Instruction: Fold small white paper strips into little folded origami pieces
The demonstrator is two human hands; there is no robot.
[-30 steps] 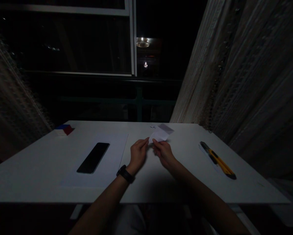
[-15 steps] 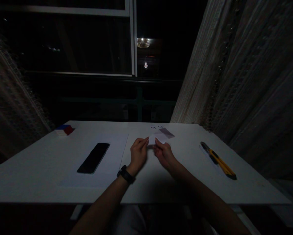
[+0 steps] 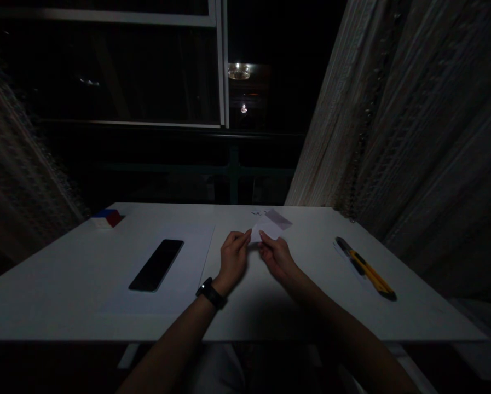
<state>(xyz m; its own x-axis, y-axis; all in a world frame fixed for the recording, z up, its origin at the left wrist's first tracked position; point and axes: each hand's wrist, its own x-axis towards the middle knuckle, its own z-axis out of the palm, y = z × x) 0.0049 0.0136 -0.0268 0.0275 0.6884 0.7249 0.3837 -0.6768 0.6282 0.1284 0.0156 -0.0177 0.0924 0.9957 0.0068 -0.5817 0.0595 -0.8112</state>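
Observation:
The scene is dim. A small white piece of paper (image 3: 267,229) is held just above the white table (image 3: 302,306) near its middle. My left hand (image 3: 232,258), with a dark watch on its wrist, pinches the paper's near left edge. My right hand (image 3: 275,256) pinches its near right edge with fingers closed. The two hands almost touch each other. A darker flap of the paper points away to the right.
A black phone (image 3: 156,264) lies on a large white sheet (image 3: 188,246) at the left. A yellow and black utility knife (image 3: 365,268) lies at the right. A red, white and blue block (image 3: 107,218) sits at the far left corner. Curtains hang on both sides.
The paper has come lower and flatter between my fingers. Both hands stayed in nearly the same place, pinched on it.

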